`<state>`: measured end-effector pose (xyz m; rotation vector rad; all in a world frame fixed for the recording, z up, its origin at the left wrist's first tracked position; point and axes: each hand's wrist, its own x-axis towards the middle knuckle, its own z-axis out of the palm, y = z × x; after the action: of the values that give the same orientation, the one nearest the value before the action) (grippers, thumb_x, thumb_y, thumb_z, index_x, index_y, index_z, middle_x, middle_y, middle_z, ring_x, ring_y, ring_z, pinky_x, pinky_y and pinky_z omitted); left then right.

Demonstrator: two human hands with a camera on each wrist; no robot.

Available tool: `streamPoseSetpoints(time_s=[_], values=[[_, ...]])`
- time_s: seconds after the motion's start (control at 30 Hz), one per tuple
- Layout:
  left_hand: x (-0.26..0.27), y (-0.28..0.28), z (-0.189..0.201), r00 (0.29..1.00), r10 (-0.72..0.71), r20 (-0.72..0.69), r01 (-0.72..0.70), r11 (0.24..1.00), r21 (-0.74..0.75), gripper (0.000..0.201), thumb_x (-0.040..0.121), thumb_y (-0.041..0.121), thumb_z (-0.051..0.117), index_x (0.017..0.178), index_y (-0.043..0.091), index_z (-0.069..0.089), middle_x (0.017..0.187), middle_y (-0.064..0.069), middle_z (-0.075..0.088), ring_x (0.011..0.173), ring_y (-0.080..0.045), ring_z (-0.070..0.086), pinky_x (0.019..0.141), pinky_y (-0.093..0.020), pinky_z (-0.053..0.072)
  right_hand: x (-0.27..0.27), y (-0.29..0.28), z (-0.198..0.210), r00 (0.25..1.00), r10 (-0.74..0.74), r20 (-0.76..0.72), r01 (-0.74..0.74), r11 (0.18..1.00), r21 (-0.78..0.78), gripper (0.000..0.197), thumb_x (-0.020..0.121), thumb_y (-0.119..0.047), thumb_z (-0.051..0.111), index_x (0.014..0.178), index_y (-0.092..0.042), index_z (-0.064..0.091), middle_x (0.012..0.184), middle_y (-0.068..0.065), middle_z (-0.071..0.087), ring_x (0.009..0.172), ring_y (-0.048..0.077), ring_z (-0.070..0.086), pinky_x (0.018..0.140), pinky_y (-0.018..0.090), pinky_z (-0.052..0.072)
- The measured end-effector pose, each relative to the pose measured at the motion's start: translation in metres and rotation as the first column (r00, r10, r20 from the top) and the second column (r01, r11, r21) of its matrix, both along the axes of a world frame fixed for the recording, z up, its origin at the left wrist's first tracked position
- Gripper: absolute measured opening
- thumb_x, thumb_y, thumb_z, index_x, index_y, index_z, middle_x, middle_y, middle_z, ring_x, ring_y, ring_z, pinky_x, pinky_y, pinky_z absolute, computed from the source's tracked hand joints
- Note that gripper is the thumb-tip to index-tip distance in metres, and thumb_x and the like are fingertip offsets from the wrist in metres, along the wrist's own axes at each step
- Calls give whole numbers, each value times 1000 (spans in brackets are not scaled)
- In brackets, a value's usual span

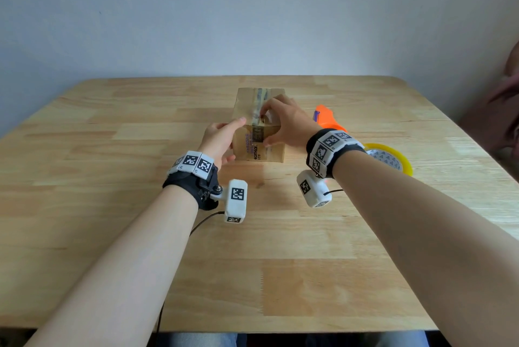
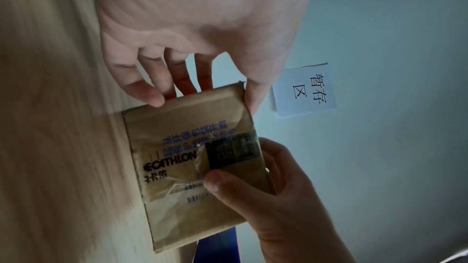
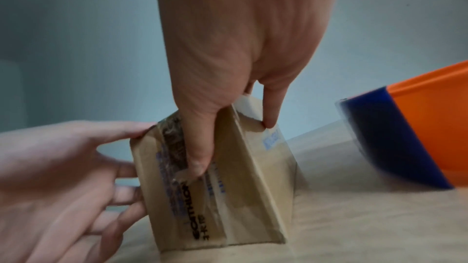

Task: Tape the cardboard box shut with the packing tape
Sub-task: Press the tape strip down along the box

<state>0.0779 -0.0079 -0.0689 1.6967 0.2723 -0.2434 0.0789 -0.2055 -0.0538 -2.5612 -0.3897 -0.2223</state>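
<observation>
A small brown cardboard box [image 1: 245, 106] stands in the middle of the table with clear tape [image 1: 262, 93] along its top seam and down the near face. My left hand [image 1: 222, 140] rests straight fingers [image 3: 121, 169] on the box's left side, its index finger along the top edge. My right hand [image 1: 283, 124] clamps the top near edge: the thumb [image 3: 197, 159] presses the tape end flat on the printed front face [image 2: 177, 217], the other fingers bend over the top. The tape roll [image 1: 393, 159] lies flat to the right, behind my right wrist.
An orange and blue tool [image 1: 327, 119] lies right of the box, close to my right hand [image 3: 228, 67]. The wooden table [image 1: 112, 234] backs onto a pale wall with a paper note [image 2: 303, 91]. Another person's arm [image 1: 508, 93] shows at the right edge.
</observation>
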Motion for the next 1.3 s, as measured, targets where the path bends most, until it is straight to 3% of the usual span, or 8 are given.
streamPoseSetpoints(time_s=[0.13, 0.27, 0.57, 0.73, 0.93, 1.0, 1.1, 1.3], values=[[0, 0, 0, 1000, -9, -15, 9, 1000, -8, 56, 83, 60, 75, 127, 26, 64, 121, -2, 71, 109, -21, 66, 70, -34, 54, -1, 11, -4, 998, -37, 50, 45, 984, -173, 85, 55, -32, 97, 126, -21, 51, 131, 3, 44, 117, 22, 39, 81, 31, 41], [-1, 2, 0, 999, -15, -43, 13, 999, -31, 60, 78, 63, 78, 126, 29, 64, 122, 0, 72, 113, -21, 66, 70, -34, 55, 0, 13, -2, 996, -73, 58, 78, 993, -93, 69, 67, -53, 88, 119, -24, 54, 116, -4, 46, 108, 15, 39, 86, 31, 43], [-1, 4, -1, 999, -20, -43, 18, 999, -46, 58, 79, 62, 79, 125, 29, 64, 121, 2, 72, 113, -19, 67, 74, -35, 53, -2, 31, -7, 979, -173, 111, 197, 945, -262, 92, 53, -52, 94, 124, -20, 45, 124, 3, 46, 118, 24, 42, 70, 39, 53], [0, 5, -1, 999, -24, -49, 21, 998, -51, 58, 78, 62, 80, 125, 31, 65, 122, 4, 69, 114, -19, 65, 73, -35, 54, -2, 31, -9, 973, -189, 130, 210, 961, -178, 73, 65, -60, 85, 115, -20, 49, 117, 1, 48, 113, 23, 45, 83, 40, 53], [1, 4, -1, 999, -23, -42, 21, 998, -55, 58, 80, 61, 79, 126, 29, 64, 122, 1, 70, 115, -20, 65, 73, -35, 52, -2, 38, -6, 971, -214, 108, 233, 946, -227, 89, 52, -56, 93, 119, -19, 46, 121, 4, 45, 117, 25, 42, 73, 38, 50], [0, 4, -1, 999, -23, -44, 21, 998, -53, 58, 78, 62, 79, 125, 30, 65, 122, 2, 70, 115, -20, 65, 73, -35, 53, -1, 34, -6, 977, -193, 94, 208, 957, -203, 88, 52, -59, 92, 117, -21, 47, 120, 2, 45, 116, 24, 41, 77, 38, 51], [1, 5, -3, 998, -28, -51, 25, 998, -52, 62, 75, 65, 80, 125, 31, 65, 122, 2, 72, 114, -20, 66, 73, -36, 55, 1, 24, -8, 985, -159, 64, 164, 984, -68, 69, 68, -65, 81, 115, -22, 53, 116, -3, 46, 111, 20, 41, 84, 34, 45], [3, 5, -3, 998, -22, -57, 19, 998, -53, 62, 76, 64, 80, 126, 31, 65, 119, 3, 71, 110, -19, 67, 68, -33, 53, 0, 29, -8, 981, -175, 80, 184, 974, -130, 80, 57, -46, 95, 117, -19, 50, 121, 4, 46, 115, 24, 42, 84, 45, 55]])
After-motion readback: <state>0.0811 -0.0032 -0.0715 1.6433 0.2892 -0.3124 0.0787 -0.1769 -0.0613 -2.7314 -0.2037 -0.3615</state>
